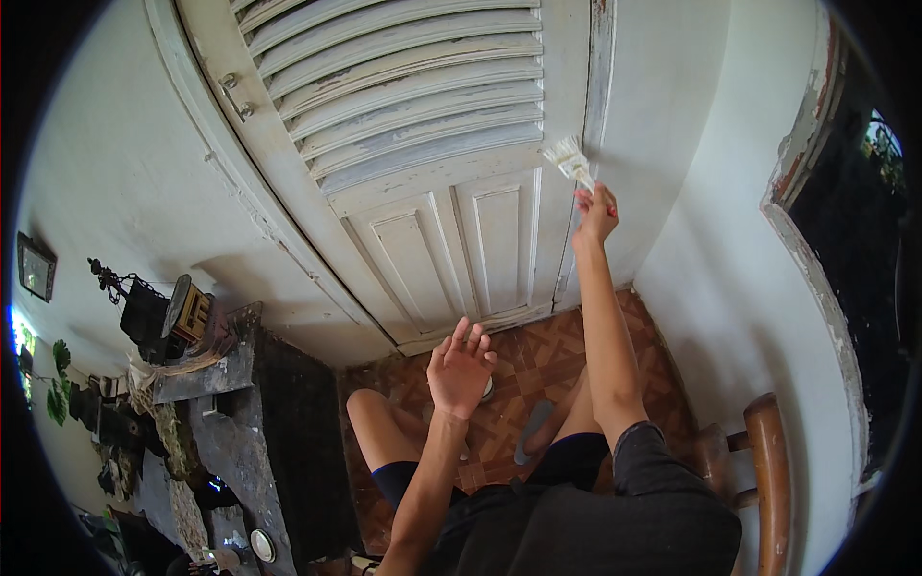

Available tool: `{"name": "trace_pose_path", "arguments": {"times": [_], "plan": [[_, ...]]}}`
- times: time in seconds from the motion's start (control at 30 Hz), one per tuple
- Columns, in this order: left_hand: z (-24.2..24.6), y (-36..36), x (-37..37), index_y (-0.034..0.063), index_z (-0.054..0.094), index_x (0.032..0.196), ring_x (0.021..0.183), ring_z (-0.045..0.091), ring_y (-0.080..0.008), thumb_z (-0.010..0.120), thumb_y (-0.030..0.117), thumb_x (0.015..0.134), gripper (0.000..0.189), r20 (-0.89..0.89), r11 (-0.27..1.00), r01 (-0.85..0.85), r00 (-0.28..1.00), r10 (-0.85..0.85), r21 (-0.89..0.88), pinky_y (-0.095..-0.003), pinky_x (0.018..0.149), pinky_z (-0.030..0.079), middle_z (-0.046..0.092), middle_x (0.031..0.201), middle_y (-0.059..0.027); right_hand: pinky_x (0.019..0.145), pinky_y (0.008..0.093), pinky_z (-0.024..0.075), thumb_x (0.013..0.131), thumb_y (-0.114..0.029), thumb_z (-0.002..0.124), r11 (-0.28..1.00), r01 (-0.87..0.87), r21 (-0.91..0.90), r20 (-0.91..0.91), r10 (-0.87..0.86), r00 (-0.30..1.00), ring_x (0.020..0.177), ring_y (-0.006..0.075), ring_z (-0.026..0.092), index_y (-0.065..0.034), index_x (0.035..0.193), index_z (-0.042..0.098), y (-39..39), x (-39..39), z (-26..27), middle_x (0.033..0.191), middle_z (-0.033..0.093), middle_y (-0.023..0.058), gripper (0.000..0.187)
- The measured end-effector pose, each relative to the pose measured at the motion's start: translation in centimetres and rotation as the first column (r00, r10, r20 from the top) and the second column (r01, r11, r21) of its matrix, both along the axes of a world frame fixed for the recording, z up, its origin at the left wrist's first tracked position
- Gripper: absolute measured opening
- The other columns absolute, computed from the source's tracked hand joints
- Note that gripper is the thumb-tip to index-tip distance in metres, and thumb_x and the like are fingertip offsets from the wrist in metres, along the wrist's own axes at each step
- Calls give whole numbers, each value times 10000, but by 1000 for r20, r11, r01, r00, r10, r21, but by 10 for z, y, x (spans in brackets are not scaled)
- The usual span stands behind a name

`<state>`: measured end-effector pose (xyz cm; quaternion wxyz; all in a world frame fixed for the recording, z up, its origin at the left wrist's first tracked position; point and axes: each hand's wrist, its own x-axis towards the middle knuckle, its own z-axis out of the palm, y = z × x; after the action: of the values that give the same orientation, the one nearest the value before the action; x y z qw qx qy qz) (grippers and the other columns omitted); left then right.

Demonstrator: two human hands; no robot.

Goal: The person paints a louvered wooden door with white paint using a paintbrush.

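My right hand [597, 214] grips the handle of a flat paintbrush [569, 157], arm stretched out. The brush's white-coated bristles point up and left, over the right stile of a white louvered wooden door [497, 241]; whether they touch it I cannot tell. Worn, patchy paint shows on the door's slats [410, 79], above two raised lower panels. My left hand [461, 374] is raised in front of the door's foot, palm up, fingers apart and holding nothing. Behind it, a small pale round object [488, 391] on the floor is mostly hidden.
A dark weathered cabinet [302, 439] at left carries a model house or lantern [189, 309] and driftwood-like pieces. A wooden chair [769, 475] stands at lower right beside the white wall [727, 259]. My slippered foot [534, 430] rests on the patterned floor [533, 353].
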<state>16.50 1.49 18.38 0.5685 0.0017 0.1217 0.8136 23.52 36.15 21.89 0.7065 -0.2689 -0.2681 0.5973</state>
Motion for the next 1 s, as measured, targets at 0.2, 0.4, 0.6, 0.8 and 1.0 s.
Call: {"name": "trace_pose_path", "arguments": {"times": [0.2, 0.4, 0.6, 0.8, 1.0], "plan": [[-7, -1, 5, 84, 552, 1254, 1035, 552, -225, 522, 256, 929, 369, -2, 1000, 7, 1000, -7, -17, -360, 869, 422, 600, 1156, -78, 682, 235, 455, 945, -227, 610, 964, -147, -221, -54, 139, 989, 908, 183, 671, -29, 1214, 567, -29, 19, -66, 1051, 688, 136, 337], [-18, -4, 9, 85, 560, 1244, 1046, 552, -227, 520, 255, 929, 360, 16, 999, 6, 1000, -5, -43, -359, 870, 423, 606, 1155, -79, 692, 224, 449, 966, -218, 581, 897, -394, -199, -156, 368, 917, 1011, 171, 638, -48, 1283, 510, -66, 28, -108, 1203, 644, 119, 367], [-27, -4, 14, 86, 559, 1247, 1052, 551, -225, 522, 254, 929, 361, 34, 998, 6, 999, -4, -69, -357, 875, 420, 607, 1155, -75, 684, 219, 438, 947, -239, 625, 847, -523, -89, -476, 425, 770, 1047, 151, 607, -88, 1283, 493, -60, 14, -83, 1239, 633, 67, 392], [-30, -3, 16, 85, 561, 1252, 1064, 546, -222, 521, 250, 929, 365, 39, 999, 12, 999, -10, -51, -356, 888, 416, 606, 1166, -74, 659, 212, 424, 931, -275, 648, 894, -445, -49, -496, 365, 788, 1023, 142, 604, -145, 1261, 506, -29, -34, -34, 1255, 628, 21, 382], [-33, -3, 14, 85, 562, 1252, 1066, 549, -219, 523, 248, 929, 364, 58, 998, 15, 998, -12, -56, -356, 885, 419, 602, 1171, -76, 451, 236, 345, 949, -291, 611, 886, -388, -254, -199, 345, 917, 531, 101, 480, -103, 1104, 592, -45, -71, -20, 837, 635, 33, 244]]}}
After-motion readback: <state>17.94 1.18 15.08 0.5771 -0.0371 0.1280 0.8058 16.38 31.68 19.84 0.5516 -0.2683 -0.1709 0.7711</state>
